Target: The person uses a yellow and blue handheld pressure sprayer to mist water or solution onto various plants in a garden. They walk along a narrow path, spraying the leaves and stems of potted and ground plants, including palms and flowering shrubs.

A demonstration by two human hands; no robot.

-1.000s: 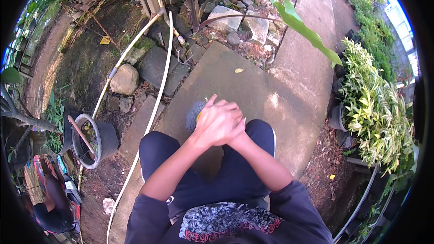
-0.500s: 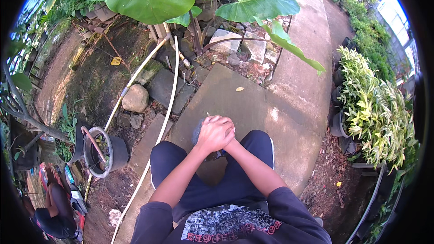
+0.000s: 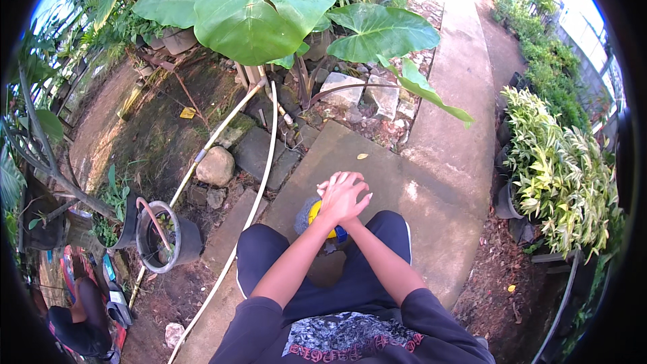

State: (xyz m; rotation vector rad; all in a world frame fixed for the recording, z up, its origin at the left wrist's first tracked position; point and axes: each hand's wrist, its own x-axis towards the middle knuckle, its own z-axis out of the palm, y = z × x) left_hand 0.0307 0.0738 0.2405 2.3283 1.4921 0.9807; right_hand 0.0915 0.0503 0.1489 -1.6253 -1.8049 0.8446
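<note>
My two hands meet between my knees, laid crosswise over each other. My left hand [image 3: 344, 200] lies on top, its fingers stretched out and somewhat apart over the back of the other hand. Mostly covered beneath it is my right hand [image 3: 328, 183]; its fingertips stick out straight at the left side. No held object shows in either. Just under and behind my wrists is a rounded thing with a fuzzy grey part [image 3: 305, 217], a yellow part [image 3: 313, 211] and a blue part [image 3: 341, 234]. My forearms hide much of it, so I cannot tell its kind.
A grey plant pot [image 3: 190, 239] and a pale pipe [image 3: 253, 209] lie left of my knees. Big green leaves [image 3: 259, 23] hang ahead. Potted shrubs [image 3: 559, 175] line the right of the concrete path [image 3: 451, 87]. Another person [image 3: 77, 323] sits at the lower left.
My hands have loosened from a tighter clasp, and the left fingers now extend more. More of the yellow and blue thing shows below them. The view has tilted slightly up.
</note>
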